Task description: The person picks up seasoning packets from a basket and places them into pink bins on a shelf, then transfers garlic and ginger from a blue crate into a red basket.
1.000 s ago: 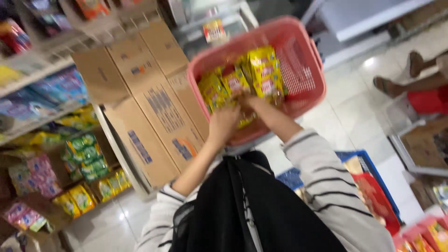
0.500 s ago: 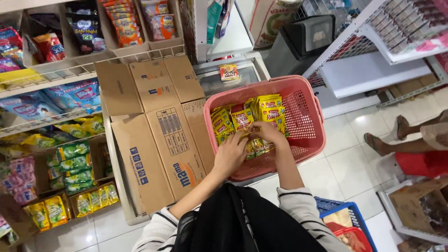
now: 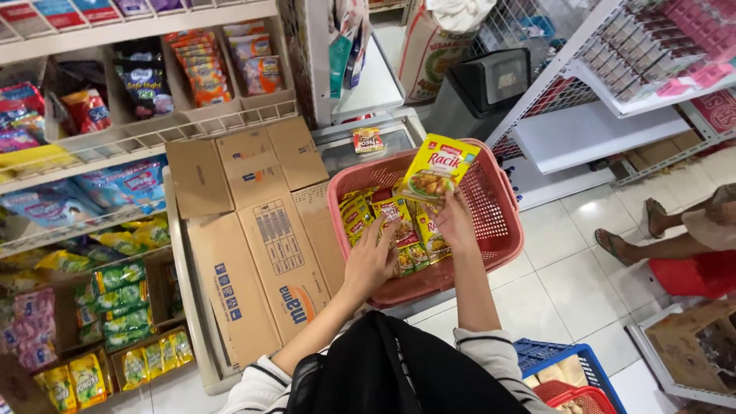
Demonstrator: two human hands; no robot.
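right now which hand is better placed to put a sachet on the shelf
Right, probably. The right hand already holds a yellow sachet lifted above the red basket. The left hand lies flat on the sachets still in the basket, gripping none that I can see.

This was a small grocery shop. Left of the pink basket [image 3: 491,192], tiered shelves [image 3: 138,130] carried rows of bright snack and noodle packets [image 3: 203,65], some standing in open display cartons [image 3: 146,368]. Flattened shipping boxes [image 3: 253,230] lay just beside the basket, the sort that stock arrives in. The basket itself was a plastic shopping basket filled with yellow sachets [image 3: 383,218]. Behind it to the right stood white wire racks [image 3: 613,69] hung with small pink goods [image 3: 690,31]. A second, blue basket [image 3: 560,360] sat on the white tiled floor [image 3: 567,284] below it. Another person's sandalled feet [image 3: 636,230] rested on the tiles further right.
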